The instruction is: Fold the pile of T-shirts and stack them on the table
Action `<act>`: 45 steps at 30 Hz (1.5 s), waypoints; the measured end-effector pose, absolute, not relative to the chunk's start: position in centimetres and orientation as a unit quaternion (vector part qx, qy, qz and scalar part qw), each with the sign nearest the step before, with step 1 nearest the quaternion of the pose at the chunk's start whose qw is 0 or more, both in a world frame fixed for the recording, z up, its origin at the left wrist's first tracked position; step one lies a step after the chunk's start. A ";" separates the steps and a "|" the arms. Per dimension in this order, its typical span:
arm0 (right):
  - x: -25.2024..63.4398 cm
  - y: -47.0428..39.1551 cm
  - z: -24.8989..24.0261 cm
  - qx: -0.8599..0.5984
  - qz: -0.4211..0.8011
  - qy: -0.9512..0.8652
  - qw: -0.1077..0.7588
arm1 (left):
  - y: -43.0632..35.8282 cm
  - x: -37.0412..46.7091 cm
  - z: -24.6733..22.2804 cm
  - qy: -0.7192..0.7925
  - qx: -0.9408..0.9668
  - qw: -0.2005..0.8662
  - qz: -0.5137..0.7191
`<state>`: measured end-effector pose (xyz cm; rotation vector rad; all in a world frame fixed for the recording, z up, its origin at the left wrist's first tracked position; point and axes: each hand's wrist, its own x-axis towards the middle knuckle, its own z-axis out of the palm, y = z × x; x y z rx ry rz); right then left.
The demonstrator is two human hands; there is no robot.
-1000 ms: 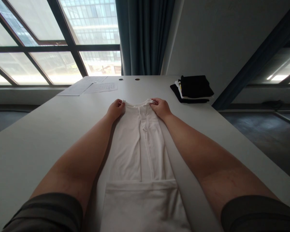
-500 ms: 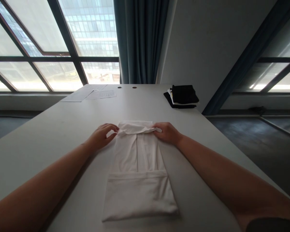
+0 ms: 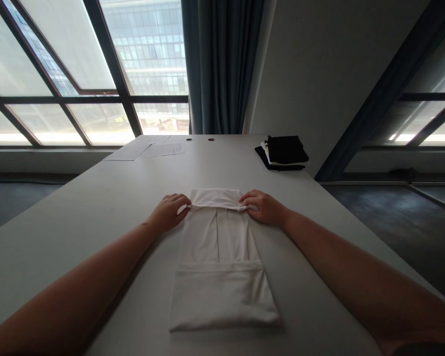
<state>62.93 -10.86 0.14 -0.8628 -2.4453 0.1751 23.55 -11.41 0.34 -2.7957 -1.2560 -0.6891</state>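
A white shirt (image 3: pixel 222 296) lies on the table, folded into a long narrow strip. Its near end is turned up into a wide flap with a hem line across it. At the far end, a shorter band of cloth is folded down toward me. My left hand (image 3: pixel 170 211) pinches the left corner of this band between thumb and fingers. On the opposite side, my right hand (image 3: pixel 265 206) grips the band's right corner, fingertips resting on the cloth. Two lengthwise folds show in the middle part of the shirt.
The white table (image 3: pixel 133 183) stretches away toward a window and a blue curtain (image 3: pixel 222 69). A stack of folded black and white clothes (image 3: pixel 287 151) sits at the far right edge. Paper sheets (image 3: pixel 163 150) lie at the far left, near two round holes in the tabletop.
The far band now lies flatter and straighter, folded further toward me. My left hand has closed on its left corner; my right hand still holds the other. The view has shifted slightly.
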 end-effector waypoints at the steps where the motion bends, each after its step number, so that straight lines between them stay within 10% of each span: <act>1: 63.1 -10.9 0.1 -0.312 0.068 -0.912 0.259 | -11.7 23.4 0.7 -0.382 -0.899 -0.005 -0.214; 11: 58.6 -9.1 0.4 -0.383 0.002 -0.869 0.314 | -11.4 28.8 2.0 -0.417 -0.879 0.004 -0.233; 24: 57.5 -7.5 -1.4 -0.525 0.107 -0.844 0.034 | -8.7 29.2 -0.9 -0.502 -0.859 -0.084 -0.060; 37: 59.4 -17.9 2.4 -0.333 0.054 -0.891 0.303 | -17.0 27.7 3.2 -0.379 -0.906 -0.047 -0.183; 45: 57.4 -28.7 4.4 -0.166 0.091 -0.982 0.027 | -27.0 29.5 5.3 -0.149 -0.979 -0.138 0.010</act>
